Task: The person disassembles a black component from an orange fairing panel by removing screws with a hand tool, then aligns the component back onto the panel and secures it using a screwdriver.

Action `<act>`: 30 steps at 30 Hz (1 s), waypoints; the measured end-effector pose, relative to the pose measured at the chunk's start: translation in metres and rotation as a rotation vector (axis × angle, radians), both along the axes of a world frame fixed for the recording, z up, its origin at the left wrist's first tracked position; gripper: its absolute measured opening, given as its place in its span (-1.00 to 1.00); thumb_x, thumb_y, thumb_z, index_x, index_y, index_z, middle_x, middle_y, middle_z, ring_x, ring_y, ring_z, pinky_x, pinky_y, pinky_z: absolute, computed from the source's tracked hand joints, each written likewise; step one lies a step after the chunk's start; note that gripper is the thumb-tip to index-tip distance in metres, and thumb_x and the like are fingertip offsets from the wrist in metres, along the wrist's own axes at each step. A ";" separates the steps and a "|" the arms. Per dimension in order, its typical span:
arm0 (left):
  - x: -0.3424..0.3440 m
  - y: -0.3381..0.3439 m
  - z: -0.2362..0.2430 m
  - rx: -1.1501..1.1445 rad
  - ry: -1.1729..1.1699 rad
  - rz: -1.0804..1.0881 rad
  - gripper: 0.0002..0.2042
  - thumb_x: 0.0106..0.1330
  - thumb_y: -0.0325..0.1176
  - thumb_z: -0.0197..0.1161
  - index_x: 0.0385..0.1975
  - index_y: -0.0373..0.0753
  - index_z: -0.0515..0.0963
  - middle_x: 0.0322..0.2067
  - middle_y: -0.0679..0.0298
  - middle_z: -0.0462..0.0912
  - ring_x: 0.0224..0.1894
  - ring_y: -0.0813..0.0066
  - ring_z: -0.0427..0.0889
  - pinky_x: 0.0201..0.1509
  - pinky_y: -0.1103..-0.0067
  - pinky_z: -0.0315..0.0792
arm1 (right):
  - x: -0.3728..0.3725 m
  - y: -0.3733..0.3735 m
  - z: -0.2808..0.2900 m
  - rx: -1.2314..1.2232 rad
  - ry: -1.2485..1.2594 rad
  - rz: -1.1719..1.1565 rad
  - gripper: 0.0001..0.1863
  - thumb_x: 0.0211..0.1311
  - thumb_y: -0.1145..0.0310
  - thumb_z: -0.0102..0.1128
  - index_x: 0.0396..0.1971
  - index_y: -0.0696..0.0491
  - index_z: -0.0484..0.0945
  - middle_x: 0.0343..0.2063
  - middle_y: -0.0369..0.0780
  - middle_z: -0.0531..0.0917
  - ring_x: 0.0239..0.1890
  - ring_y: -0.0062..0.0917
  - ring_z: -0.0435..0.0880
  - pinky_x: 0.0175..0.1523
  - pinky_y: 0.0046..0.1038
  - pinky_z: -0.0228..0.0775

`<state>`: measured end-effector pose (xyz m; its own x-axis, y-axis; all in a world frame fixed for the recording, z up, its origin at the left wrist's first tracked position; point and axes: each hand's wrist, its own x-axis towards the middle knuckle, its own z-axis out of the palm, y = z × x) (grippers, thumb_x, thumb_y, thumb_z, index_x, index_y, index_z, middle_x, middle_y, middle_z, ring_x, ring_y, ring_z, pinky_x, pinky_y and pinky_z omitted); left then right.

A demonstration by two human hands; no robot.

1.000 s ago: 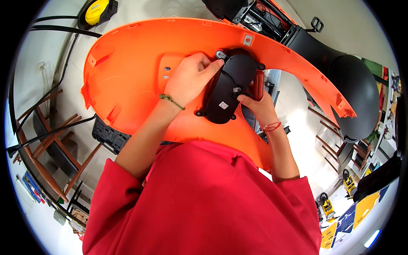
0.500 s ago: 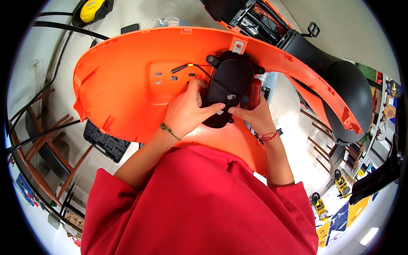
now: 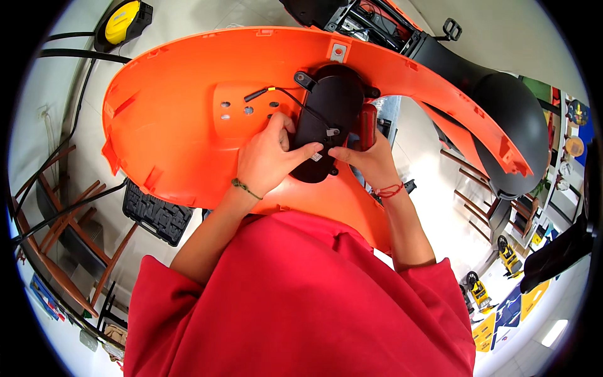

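A large curved orange plastic panel (image 3: pixel 182 81) lies with its inner side up in front of me. Against it sits a black oval lamp housing, a tail light (image 3: pixel 339 97), with screw tabs at its edges and a red lens along its right side. From a small clip on its back, a short black cable (image 3: pixel 294 93) with a plug end reaches left over the panel. My left hand (image 3: pixel 267 154) grips the tail light's lower left, thumb on its back. My right hand (image 3: pixel 370 163) holds its lower right, thumb on the back, fingers hidden beneath by the red lens.
A scooter body with a black seat (image 3: pixel 518 132) and exposed wiring stands at the right. An open black tool case (image 3: pixel 156 212) lies on the floor at left, beside wooden chairs (image 3: pixel 75 232). A yellow and black device (image 3: pixel 122 24) stands far left.
The tail light, the panel and both hands sit slightly higher and further left in view. Both hands keep their hold on the tail light.
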<state>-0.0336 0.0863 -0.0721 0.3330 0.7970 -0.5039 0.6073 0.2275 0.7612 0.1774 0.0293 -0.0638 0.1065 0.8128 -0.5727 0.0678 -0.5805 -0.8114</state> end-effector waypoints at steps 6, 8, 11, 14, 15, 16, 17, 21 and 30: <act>-0.003 -0.001 -0.012 -0.060 -0.055 -0.081 -0.42 0.02 0.08 0.45 -0.27 -0.27 0.35 -0.69 0.29 0.42 -0.65 0.44 0.45 -0.54 0.48 0.27 | 0.010 -0.011 -0.019 -0.035 0.092 -0.006 -0.26 -0.09 0.41 0.58 0.13 0.14 0.40 -0.20 -0.29 0.59 -0.23 -0.66 0.57 -0.14 -0.55 0.48; -0.004 -0.005 -0.014 -0.040 -0.039 -0.099 -0.43 0.04 0.05 0.45 -0.25 -0.28 0.33 -0.71 0.29 0.40 -0.67 0.48 0.41 -0.55 0.49 0.25 | 0.008 -0.014 -0.019 -0.062 0.161 -0.007 -0.23 -0.10 0.42 0.58 0.17 0.14 0.37 -0.19 -0.28 0.59 -0.25 -0.66 0.57 -0.16 -0.54 0.49; -0.004 -0.007 -0.018 -0.058 -0.059 -0.088 -0.43 0.05 0.02 0.47 -0.24 -0.29 0.32 -0.72 0.30 0.37 -0.67 0.50 0.37 -0.56 0.50 0.23 | 0.007 -0.015 -0.018 -0.108 0.270 0.018 -0.18 -0.10 0.43 0.58 0.20 0.14 0.31 -0.18 -0.27 0.59 -0.27 -0.65 0.58 -0.16 -0.53 0.49; -0.005 -0.005 -0.023 -0.100 -0.125 -0.070 -0.43 0.03 -0.01 0.49 -0.24 -0.30 0.33 -0.71 0.30 0.36 -0.66 0.53 0.35 -0.55 0.52 0.25 | 0.008 -0.019 -0.022 -0.152 0.289 0.066 -0.21 -0.10 0.44 0.57 0.17 0.15 0.32 -0.21 -0.28 0.60 -0.28 -0.63 0.59 -0.16 -0.53 0.49; -0.004 -0.005 -0.022 -0.109 -0.125 -0.073 -0.43 0.03 -0.01 0.49 -0.24 -0.30 0.33 -0.71 0.30 0.36 -0.66 0.53 0.35 -0.55 0.52 0.25 | 0.007 -0.021 -0.024 -0.174 0.274 0.103 -0.25 -0.10 0.44 0.57 0.14 0.16 0.36 -0.23 -0.28 0.60 -0.30 -0.62 0.60 -0.17 -0.53 0.49; -0.004 -0.005 -0.020 -0.085 -0.125 -0.062 -0.48 0.06 -0.11 0.50 -0.24 -0.30 0.32 -0.72 0.39 0.25 -0.66 0.65 0.23 -0.58 0.58 0.12 | 0.005 -0.022 -0.024 -0.183 0.275 0.099 -0.25 -0.10 0.44 0.57 0.14 0.16 0.36 -0.23 -0.28 0.60 -0.30 -0.62 0.60 -0.17 -0.53 0.49; -0.003 -0.005 -0.018 -0.061 -0.126 -0.051 -0.52 0.09 -0.21 0.51 -0.24 -0.29 0.31 -0.72 0.47 0.14 -0.66 0.76 0.11 -0.60 0.64 0.00 | 0.002 -0.022 -0.022 -0.174 0.242 0.081 -0.36 -0.09 0.44 0.56 0.03 0.16 0.42 -0.29 -0.29 0.61 -0.31 -0.62 0.60 -0.20 -0.53 0.48; -0.003 -0.006 -0.031 0.027 -0.150 -0.079 -0.50 0.07 -0.19 0.52 -0.23 -0.29 0.32 -0.71 0.50 0.14 -0.65 0.75 0.10 -0.61 0.65 -0.01 | -0.001 -0.026 -0.019 -0.221 0.086 0.089 -0.64 -0.06 0.38 0.53 -0.30 0.12 0.54 -0.46 -0.32 0.61 -0.37 -0.63 0.60 -0.25 -0.56 0.43; -0.002 -0.007 -0.020 0.059 0.018 -0.179 -0.50 0.09 -0.08 0.50 -0.28 -0.32 0.37 -0.70 0.46 0.19 -0.65 0.75 0.13 -0.61 0.65 0.05 | 0.006 -0.028 -0.021 -0.322 0.111 0.156 -0.47 -0.04 0.27 0.51 -0.05 0.07 0.50 -0.49 -0.42 0.49 -0.43 -0.70 0.40 -0.32 -0.59 0.24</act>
<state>-0.0358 0.0796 -0.0917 0.4634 0.7542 -0.4653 0.6474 0.0704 0.7589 0.1835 0.0009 -0.0850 -0.0810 0.5907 -0.8028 0.0975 -0.7969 -0.5962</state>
